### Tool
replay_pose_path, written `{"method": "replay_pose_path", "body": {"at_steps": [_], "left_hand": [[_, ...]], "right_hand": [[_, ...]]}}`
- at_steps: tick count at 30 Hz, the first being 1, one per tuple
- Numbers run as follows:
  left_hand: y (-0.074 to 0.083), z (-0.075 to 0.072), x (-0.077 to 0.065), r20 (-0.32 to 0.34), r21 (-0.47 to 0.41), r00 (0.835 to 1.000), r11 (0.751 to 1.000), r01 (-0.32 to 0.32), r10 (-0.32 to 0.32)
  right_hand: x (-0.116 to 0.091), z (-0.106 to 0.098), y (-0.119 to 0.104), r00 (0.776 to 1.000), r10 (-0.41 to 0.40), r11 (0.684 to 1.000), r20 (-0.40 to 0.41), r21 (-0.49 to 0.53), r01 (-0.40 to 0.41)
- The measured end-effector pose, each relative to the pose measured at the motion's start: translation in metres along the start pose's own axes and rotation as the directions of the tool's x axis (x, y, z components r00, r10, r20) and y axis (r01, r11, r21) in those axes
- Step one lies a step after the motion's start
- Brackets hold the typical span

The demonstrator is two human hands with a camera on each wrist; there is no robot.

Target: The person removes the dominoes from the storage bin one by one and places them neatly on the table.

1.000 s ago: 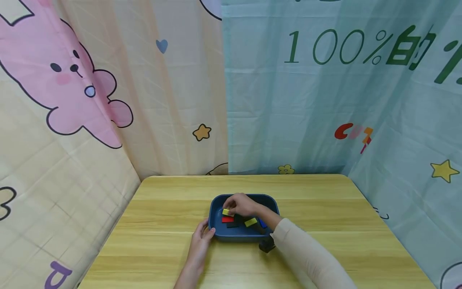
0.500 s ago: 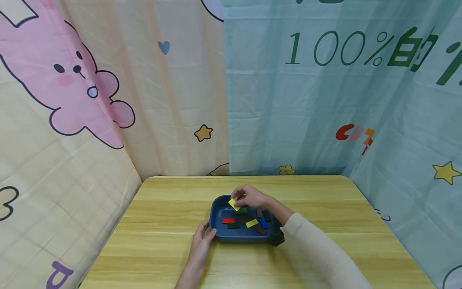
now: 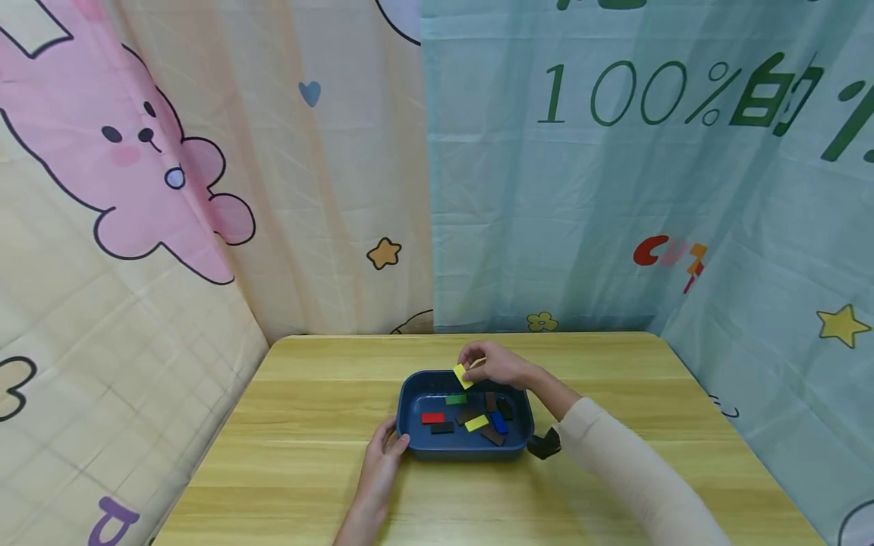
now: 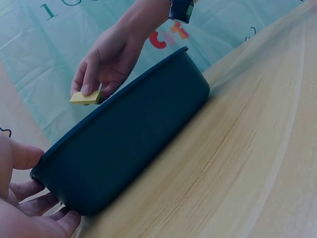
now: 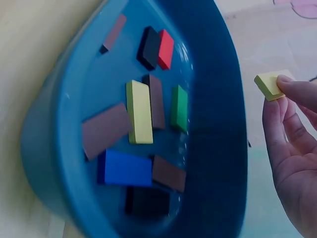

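Observation:
A dark blue tub point(image 3: 467, 455) stands on the table. My left hand point(image 3: 377, 464) holds its left end, thumb and fingers at the near corner. Over the far rim, my right hand point(image 3: 501, 365) pinches a yellow rectangular block point(image 5: 270, 85) between thumb and fingers, raised above the tub. Flat inside the tub lie a second yellow block point(image 5: 139, 113), a red block point(image 3: 433, 418), a green block point(image 3: 456, 399), a blue block point(image 3: 499, 422), black blocks point(image 3: 442, 428) and several brown blocks point(image 5: 106, 130). Some of these overlap or touch in the right wrist view.
The light wooden table point(image 3: 287, 425) reaches back to patterned curtains point(image 3: 546, 227) that hang behind it and at both sides. A dark wrist device point(image 3: 544, 444) shows beside the tub's right end, below the right sleeve point(image 3: 628, 462).
My right hand has lifted the yellow block from the tub's left part and carried it up and to the right, uncovering the green block. The left hand stays at the tub's corner.

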State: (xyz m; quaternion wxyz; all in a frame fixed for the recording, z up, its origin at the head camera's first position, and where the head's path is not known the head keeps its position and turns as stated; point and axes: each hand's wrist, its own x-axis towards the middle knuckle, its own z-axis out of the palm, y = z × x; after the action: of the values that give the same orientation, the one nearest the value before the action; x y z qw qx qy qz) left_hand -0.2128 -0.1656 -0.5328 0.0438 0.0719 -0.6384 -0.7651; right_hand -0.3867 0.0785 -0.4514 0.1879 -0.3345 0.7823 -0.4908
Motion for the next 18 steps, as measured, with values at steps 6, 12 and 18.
{"method": "replay_pose_path", "body": {"at_steps": [6, 12, 18], "left_hand": [[0.001, 0.0, 0.001, -0.01, 0.016, 1.0, 1.0, 0.018, -0.018], [0.002, 0.001, 0.002, -0.02, 0.023, 0.999, 0.999, 0.037, -0.036], [0.001, 0.0, 0.001, -0.012, 0.014, 0.999, 0.999, 0.04, -0.039]], "right_hand": [[-0.012, -0.015, -0.001, 0.999, 0.008, 1.0, -0.036, 0.012, -0.007], [-0.026, -0.03, 0.002, 0.997, 0.021, 0.999, -0.074, 0.027, -0.019], [-0.042, -0.044, 0.009, 0.993, 0.05, 0.998, -0.107, 0.04, -0.046]]}}
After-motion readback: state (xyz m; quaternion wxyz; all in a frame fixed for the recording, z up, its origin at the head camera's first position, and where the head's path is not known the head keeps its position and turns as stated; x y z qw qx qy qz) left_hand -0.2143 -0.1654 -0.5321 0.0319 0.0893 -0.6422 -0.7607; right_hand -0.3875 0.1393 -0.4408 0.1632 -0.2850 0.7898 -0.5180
